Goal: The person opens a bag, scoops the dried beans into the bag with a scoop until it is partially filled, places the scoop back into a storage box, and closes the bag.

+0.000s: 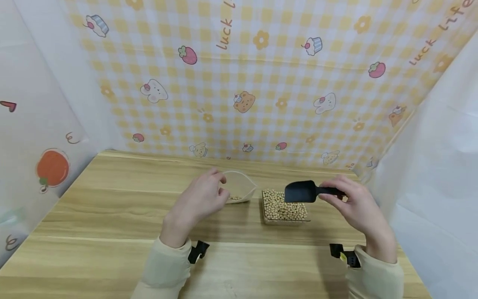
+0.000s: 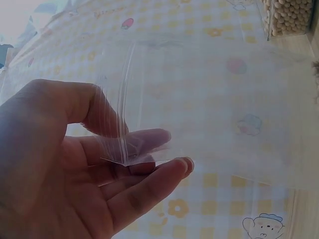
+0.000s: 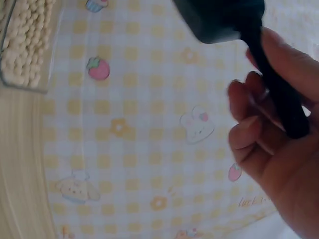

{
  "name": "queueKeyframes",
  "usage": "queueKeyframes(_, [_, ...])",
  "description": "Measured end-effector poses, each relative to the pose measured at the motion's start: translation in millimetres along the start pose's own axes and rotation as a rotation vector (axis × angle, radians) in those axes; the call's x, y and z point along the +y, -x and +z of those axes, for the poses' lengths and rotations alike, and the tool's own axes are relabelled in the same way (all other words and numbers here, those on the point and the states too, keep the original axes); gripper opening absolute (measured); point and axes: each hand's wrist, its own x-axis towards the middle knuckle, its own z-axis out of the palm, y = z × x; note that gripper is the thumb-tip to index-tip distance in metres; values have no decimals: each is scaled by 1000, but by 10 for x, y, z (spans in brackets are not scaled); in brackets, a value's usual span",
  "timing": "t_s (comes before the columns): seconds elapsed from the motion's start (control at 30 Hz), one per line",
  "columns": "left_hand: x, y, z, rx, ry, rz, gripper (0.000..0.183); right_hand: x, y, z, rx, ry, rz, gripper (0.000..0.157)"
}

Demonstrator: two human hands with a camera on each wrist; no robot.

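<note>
In the head view my left hand (image 1: 203, 193) pinches the edge of a clear zip-lock bag (image 1: 240, 185) whose mouth gapes; a few beans lie at its bottom. The left wrist view shows thumb and fingers of the left hand (image 2: 94, 154) gripping the bag (image 2: 209, 109) by its ridged zip strip. My right hand (image 1: 352, 201) holds a black scoop (image 1: 300, 192) by its handle, above a clear box of pale round beans (image 1: 280, 207). In the right wrist view the fingers of my right hand (image 3: 284, 134) curl round the scoop (image 3: 224, 20).
A wooden table (image 1: 239, 265) lies under everything. Behind it hangs a yellow checked cloth (image 1: 224, 83) with cartoon prints. White sheets stand at the left (image 1: 37, 104) and right (image 1: 437, 166) sides. The bean box (image 3: 25, 45) is at the upper left of the right wrist view.
</note>
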Motion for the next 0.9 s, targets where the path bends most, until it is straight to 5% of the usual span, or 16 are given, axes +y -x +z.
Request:
queueKeyframes(0.2, [-9,7,-6,-1,-8,0,31,91,31,17,-208,147,154,16])
queueKeyframes(0.37, [3,4,-17,-12,-14,-6,31,127,32,30,-317,127,260,14])
queueKeyframes(0.67, [7,16,15,-20,-2,-15,35,250,110,66,-335,100,314,15])
queueKeyframes(0.9, [-5,7,3,-26,-2,-26,34,536,155,317,-332,-61,382,22])
